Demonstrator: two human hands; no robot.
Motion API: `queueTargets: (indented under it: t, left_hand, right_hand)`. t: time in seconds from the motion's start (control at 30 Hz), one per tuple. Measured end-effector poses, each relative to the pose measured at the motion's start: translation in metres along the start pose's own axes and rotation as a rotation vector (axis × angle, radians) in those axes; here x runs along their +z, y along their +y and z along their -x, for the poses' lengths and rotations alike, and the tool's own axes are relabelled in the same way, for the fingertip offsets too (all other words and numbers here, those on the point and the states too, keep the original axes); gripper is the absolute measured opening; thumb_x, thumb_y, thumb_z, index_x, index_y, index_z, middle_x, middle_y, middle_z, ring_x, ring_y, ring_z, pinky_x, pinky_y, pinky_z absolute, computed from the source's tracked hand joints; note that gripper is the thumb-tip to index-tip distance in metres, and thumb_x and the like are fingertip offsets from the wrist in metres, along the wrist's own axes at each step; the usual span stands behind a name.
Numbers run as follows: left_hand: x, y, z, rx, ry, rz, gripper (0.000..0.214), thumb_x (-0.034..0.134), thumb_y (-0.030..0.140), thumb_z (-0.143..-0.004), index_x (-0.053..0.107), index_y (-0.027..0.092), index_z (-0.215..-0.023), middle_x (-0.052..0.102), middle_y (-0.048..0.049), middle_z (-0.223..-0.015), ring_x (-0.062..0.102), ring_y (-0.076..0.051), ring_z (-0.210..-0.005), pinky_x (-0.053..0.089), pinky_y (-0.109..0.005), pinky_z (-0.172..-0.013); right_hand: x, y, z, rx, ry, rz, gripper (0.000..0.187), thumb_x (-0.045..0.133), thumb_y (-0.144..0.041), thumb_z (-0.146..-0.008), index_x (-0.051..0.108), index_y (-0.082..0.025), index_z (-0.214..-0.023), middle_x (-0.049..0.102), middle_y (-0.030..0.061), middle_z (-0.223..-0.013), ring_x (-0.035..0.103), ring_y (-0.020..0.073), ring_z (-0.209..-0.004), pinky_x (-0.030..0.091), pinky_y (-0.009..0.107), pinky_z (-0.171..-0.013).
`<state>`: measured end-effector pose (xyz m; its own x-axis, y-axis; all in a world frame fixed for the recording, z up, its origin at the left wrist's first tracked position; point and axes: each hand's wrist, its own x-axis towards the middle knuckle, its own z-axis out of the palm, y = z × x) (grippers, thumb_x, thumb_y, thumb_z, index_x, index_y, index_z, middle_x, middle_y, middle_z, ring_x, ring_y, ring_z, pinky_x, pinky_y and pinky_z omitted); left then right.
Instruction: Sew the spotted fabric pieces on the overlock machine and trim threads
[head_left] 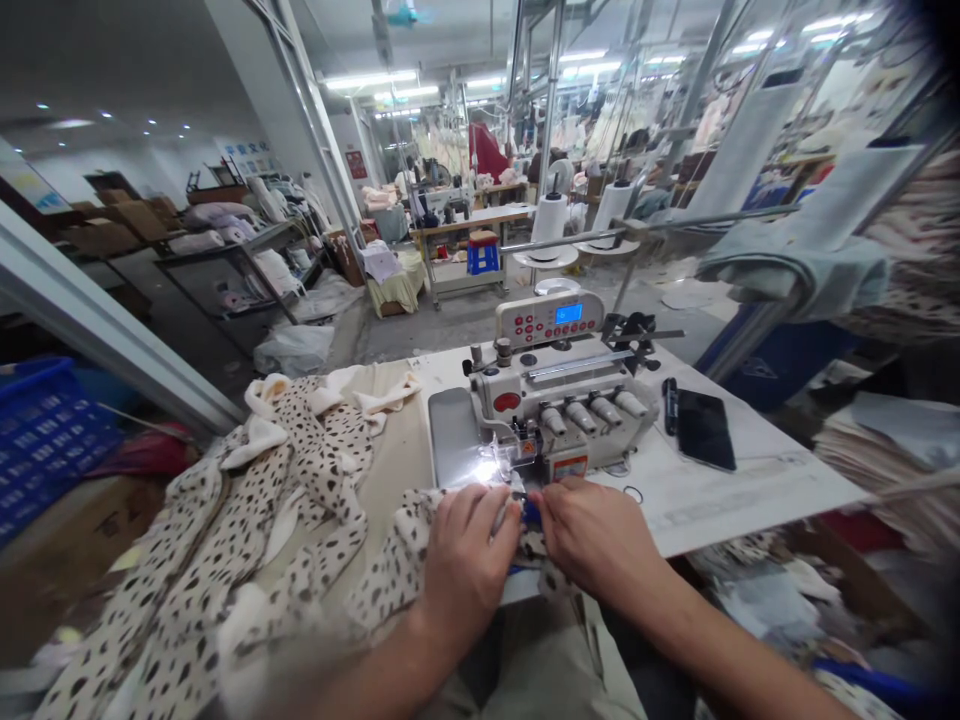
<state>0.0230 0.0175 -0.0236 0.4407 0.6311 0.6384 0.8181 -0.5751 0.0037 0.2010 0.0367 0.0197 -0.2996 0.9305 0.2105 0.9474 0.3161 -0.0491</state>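
Observation:
In the head view, an overlock sewing machine (570, 400) stands on a white table, its lamp lit over the needle area. My left hand (472, 550) is closed on a piece of cream fabric with dark spots (405, 545), right in front of the presser foot. Close beside it, my right hand (596, 535) is closed, fingertips pinched together at the machine's front edge. A small dark blue thing (531, 510) shows between the two hands; its kind is unclear. What the right fingers hold is hidden. More spotted fabric pieces (255, 500) lie heaped to the left.
A black phone (705, 428) lies on the table (780, 478) right of the machine, beside a small dark object (670, 405). Thread cones (550, 225) stand behind. A blue basket (52, 440) is at far left; stacked fabric (892, 460) sits at right.

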Motion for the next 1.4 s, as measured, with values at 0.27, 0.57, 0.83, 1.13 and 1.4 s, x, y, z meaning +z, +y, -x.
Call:
queueTargets:
  t: [0.27, 0.57, 0.83, 1.13, 1.4]
  left_hand:
    - [-0.002, 0.016, 0.001, -0.111, -0.006, -0.037, 0.034, 0.062, 0.023, -0.091, 0.063, 0.017, -0.124, 0.063, -0.0144, -0.129, 0.056, -0.032, -0.119, 0.049, -0.053, -0.099]
    - [0.0, 0.016, 0.0, -0.124, -0.024, -0.05, 0.038, 0.062, 0.02, -0.09, 0.061, 0.017, -0.128, 0.063, -0.014, -0.131, 0.054, -0.033, -0.122, 0.047, -0.054, -0.102]
    - [0.001, 0.017, 0.0, -0.129, -0.035, -0.065, 0.039, 0.062, 0.019, -0.09, 0.061, 0.015, -0.128, 0.062, -0.0142, -0.132, 0.053, -0.034, -0.123, 0.046, -0.054, -0.103]
    - [0.004, 0.021, -0.003, -0.129, -0.054, -0.142, 0.043, 0.062, 0.021, -0.09, 0.059, 0.013, -0.132, 0.059, -0.018, -0.136, 0.052, -0.036, -0.125, 0.047, -0.056, -0.101]
    - [0.003, 0.019, 0.0, -0.138, -0.058, -0.057, 0.046, 0.06, 0.025, -0.091, 0.053, 0.01, -0.134, 0.054, -0.0186, -0.143, 0.047, -0.035, -0.132, 0.043, -0.055, -0.107]
  right_hand:
    - [0.009, -0.001, -0.007, 0.031, 0.022, -0.019, 0.035, 0.05, -0.027, -0.1, 0.068, -0.02, -0.07, 0.072, 0.0075, -0.068, 0.067, 0.0187, -0.06, 0.023, 0.031, -0.051]
    - [0.015, 0.001, -0.009, 0.038, 0.065, -0.107, 0.041, 0.045, -0.026, -0.101, 0.068, -0.019, -0.068, 0.073, 0.0076, -0.068, 0.068, 0.0205, -0.062, 0.027, 0.031, -0.054]
    - [0.015, -0.004, -0.012, 0.035, 0.063, -0.024, 0.039, 0.047, -0.026, -0.1, 0.068, -0.02, -0.068, 0.072, 0.0081, -0.067, 0.067, 0.0212, -0.06, 0.024, 0.031, -0.052]
    - [0.031, -0.002, -0.011, 0.061, 0.19, -0.066, 0.041, 0.042, -0.027, -0.101, 0.067, -0.018, -0.069, 0.069, 0.0073, -0.066, 0.062, 0.018, -0.059, 0.023, 0.03, -0.052]
    - [0.06, 0.023, 0.025, 0.06, 0.371, -0.452, 0.041, 0.04, -0.03, -0.104, 0.07, -0.017, -0.079, 0.067, 0.0049, -0.069, 0.062, 0.0171, -0.065, 0.04, 0.027, -0.066]
